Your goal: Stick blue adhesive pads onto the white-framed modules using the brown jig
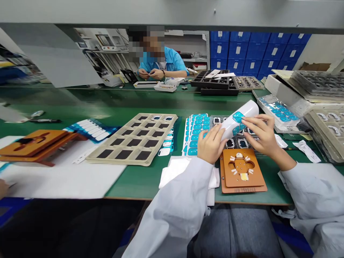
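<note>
My left hand [212, 142] grips the lower left end of a curled white sticker sheet [243, 114] with teal stickers on it. The sheet is raised above the bench, bowed like a tube and slanting up to the right. My right hand [262, 134] has its thumb and fingertips at a teal sticker on the sheet's near side; whether the sticker has lifted cannot be made out. Below both hands lies an orange fixture plate [243, 170] with a shaped recess and small white pads. Behind my left hand are stacked teal sticker sheets [194, 132], and a clear tray of small parts [238, 143] is partly hidden.
A beige compartment tray [133, 139] with dark pads stands left of centre. Further left is another orange fixture [34, 143]. Stacked trays [326, 118] rise at right. White cloths [177, 170] lie by my left sleeve. Across the bench a person in blue [172, 61] sits working.
</note>
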Tool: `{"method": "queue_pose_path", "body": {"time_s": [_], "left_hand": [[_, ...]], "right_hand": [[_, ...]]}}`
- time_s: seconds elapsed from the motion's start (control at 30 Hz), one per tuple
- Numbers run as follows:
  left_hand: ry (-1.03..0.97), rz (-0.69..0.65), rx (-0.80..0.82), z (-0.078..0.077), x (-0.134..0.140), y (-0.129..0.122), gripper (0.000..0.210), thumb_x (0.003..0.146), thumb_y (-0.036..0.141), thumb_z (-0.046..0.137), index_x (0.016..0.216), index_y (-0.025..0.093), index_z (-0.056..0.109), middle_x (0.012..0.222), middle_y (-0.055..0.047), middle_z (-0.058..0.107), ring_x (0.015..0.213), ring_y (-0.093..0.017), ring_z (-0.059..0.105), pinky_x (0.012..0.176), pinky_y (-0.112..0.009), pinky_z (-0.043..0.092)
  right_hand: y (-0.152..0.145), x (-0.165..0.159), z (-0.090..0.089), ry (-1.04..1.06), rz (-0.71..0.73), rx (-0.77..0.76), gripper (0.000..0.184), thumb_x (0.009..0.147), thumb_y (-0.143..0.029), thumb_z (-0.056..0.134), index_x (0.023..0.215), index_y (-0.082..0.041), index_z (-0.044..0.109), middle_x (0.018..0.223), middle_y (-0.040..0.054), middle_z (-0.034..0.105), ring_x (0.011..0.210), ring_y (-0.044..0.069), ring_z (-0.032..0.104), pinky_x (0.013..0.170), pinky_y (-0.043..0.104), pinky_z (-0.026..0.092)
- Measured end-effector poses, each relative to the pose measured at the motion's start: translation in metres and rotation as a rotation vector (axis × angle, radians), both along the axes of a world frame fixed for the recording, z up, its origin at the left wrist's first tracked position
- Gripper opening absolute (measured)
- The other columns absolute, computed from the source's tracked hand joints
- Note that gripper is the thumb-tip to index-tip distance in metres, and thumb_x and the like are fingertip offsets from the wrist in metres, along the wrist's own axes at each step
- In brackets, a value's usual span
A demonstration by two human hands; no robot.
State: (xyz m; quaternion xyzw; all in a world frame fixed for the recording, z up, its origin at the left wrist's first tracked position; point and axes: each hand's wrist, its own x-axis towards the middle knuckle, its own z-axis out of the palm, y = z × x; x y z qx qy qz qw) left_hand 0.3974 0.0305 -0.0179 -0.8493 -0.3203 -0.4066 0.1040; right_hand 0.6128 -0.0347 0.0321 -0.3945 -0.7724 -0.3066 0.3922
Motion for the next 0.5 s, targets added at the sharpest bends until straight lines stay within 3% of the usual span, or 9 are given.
{"method": "queue_pose_path", "body": {"time_s": [0.1, 0.2, 0.3, 0.4, 0.5], "left_hand": [[-0.019, 0.23, -0.256, 0.007, -0.005, 0.0, 0.042, 0.098, 0.037, 0.048, 0.133, 0.016, 0.055, 0.142, -0.013, 0.055, 0.124, -0.028, 0.06, 0.096, -0.045, 0.044], [-0.008, 0.47, -0.484, 0.01, -0.009, 0.0, 0.046, 0.097, 0.033, 0.046, 0.138, 0.014, 0.05, 0.148, -0.016, 0.048, 0.12, -0.034, 0.061, 0.096, -0.055, 0.045], [0.012, 0.587, -0.55, 0.008, -0.01, -0.001, 0.044, 0.099, 0.037, 0.042, 0.133, 0.013, 0.055, 0.151, -0.02, 0.042, 0.128, -0.039, 0.053, 0.101, -0.068, 0.036], [-0.001, 0.498, -0.433, 0.005, -0.008, -0.002, 0.041, 0.1, 0.04, 0.041, 0.129, 0.017, 0.059, 0.15, -0.019, 0.043, 0.141, -0.037, 0.039, 0.107, -0.071, 0.027], [0.091, 0.132, -0.344, 0.005, -0.006, -0.001, 0.031, 0.1, 0.034, 0.043, 0.119, 0.024, 0.065, 0.145, -0.012, 0.051, 0.141, -0.029, 0.04, 0.112, -0.059, 0.031]], "right_hand": [[-0.006, 0.003, 0.005, 0.067, 0.097, -0.003, 0.048, 0.092, -0.008, 0.056, 0.135, -0.031, 0.056, 0.114, 0.0059, 0.069, 0.1, 0.027, 0.058, 0.083, 0.045, 0.051], [-0.009, 0.012, 0.004, 0.004, 0.181, -0.049, 0.049, 0.093, -0.003, 0.047, 0.132, -0.033, 0.059, 0.107, 0.0051, 0.071, 0.093, 0.023, 0.063, 0.076, 0.039, 0.053], [-0.009, 0.024, 0.001, -0.049, 0.139, -0.084, 0.037, 0.093, -0.006, 0.053, 0.118, -0.03, 0.067, 0.098, 0.0038, 0.073, 0.089, 0.022, 0.064, 0.074, 0.038, 0.053], [-0.009, 0.036, 0.002, -0.035, 0.04, -0.083, 0.022, 0.091, -0.012, 0.06, 0.099, -0.028, 0.072, 0.085, 0.0026, 0.072, 0.079, 0.021, 0.063, 0.071, 0.038, 0.052], [-0.013, 0.043, 0.006, 0.078, 0.018, -0.089, 0.006, 0.088, -0.024, 0.068, 0.085, -0.027, 0.073, 0.082, 0.0041, 0.067, 0.073, 0.021, 0.06, 0.066, 0.038, 0.051]]}}
